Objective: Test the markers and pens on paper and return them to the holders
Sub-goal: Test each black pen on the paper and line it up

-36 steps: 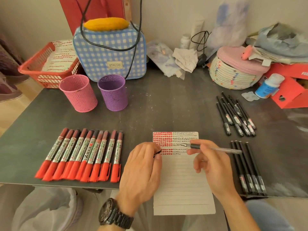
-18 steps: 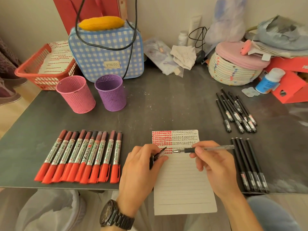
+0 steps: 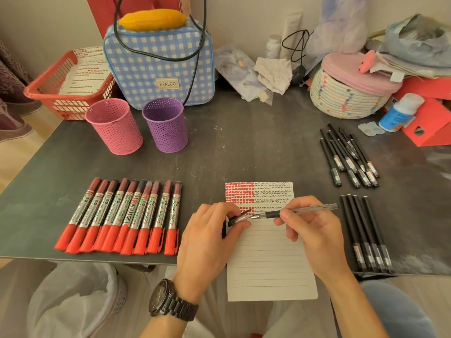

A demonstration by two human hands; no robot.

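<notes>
The right hand (image 3: pixel 314 230) has its grip pinched on a pen (image 3: pixel 302 211), just over the paper (image 3: pixel 268 264) on the counter (image 3: pixel 244 142). The left hand (image 3: pixel 210 237) pinches the cap (image 3: pixel 238 219) right at the pen's tip, likely to push it on. Two cups (image 3: pixel 166 125) wait behind the paper

I see the uncapped pen (image 3: pixel 300 211) held level over the lined paper (image 3: pixel 268 259), its tip almost at what looks like its black cap (image 3: pixel 238 219). The red markers (image 3: pixel 122 215) lie in a row to the left and the black pens (image 3: pixel 366 232) in two bunches to the right. The pink holder (image 3: pixel 113 126) and purple holder (image 3: pixel 166 124) stand upright behind the markers.
</notes>
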